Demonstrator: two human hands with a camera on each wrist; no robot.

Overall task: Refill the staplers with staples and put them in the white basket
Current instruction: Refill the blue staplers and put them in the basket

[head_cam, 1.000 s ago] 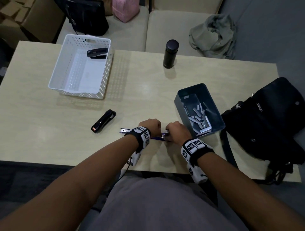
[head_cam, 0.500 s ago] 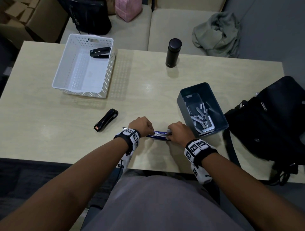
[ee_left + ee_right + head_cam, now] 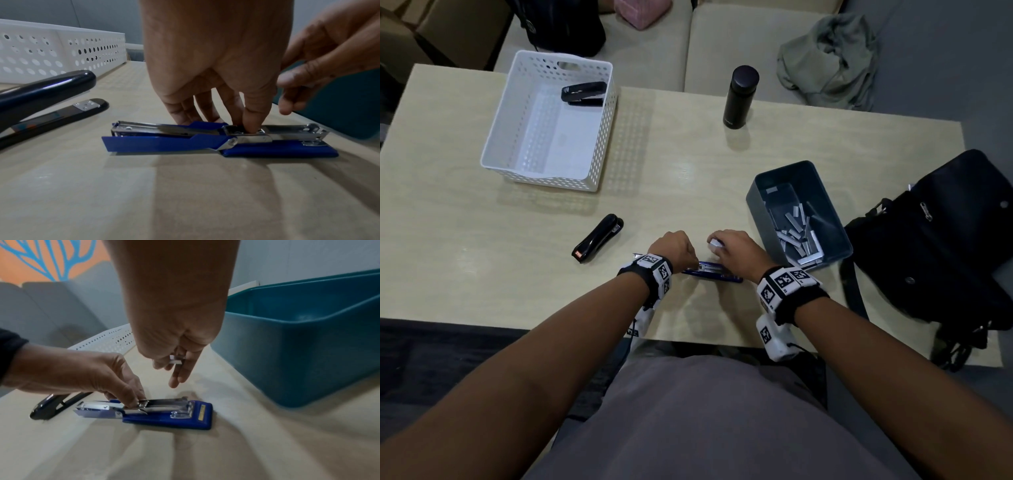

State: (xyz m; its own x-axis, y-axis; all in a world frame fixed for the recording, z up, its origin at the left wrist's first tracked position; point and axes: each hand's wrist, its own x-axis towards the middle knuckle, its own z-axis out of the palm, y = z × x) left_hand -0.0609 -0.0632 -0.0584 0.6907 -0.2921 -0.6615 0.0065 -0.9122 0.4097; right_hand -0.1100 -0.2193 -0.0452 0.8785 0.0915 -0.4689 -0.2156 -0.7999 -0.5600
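Observation:
A blue stapler (image 3: 714,272) (image 3: 222,139) (image 3: 164,412) lies flat on the table, folded open with its metal channel bared. My left hand (image 3: 676,250) (image 3: 226,100) (image 3: 115,386) presses its fingertips into the channel near the hinge and pinches it. Just above the stapler's right end, my right hand (image 3: 732,248) (image 3: 174,363) pinches a strip of staples (image 3: 716,244) (image 3: 176,361). A black stapler (image 3: 598,238) (image 3: 47,104) lies to the left. Another black stapler (image 3: 584,93) lies in the white basket (image 3: 517,102) at the far left.
A teal bin (image 3: 760,212) (image 3: 298,340) with several staple strips (image 3: 799,236) stands close on the right. A black bottle (image 3: 740,97) stands at the table's back; a black bag (image 3: 941,246) lies at the right edge. Sofa cushions with bags and cloth lie beyond.
My right hand has lifted off the stapler's right end and now holds a staple strip just above it. My left hand stays on the open stapler.

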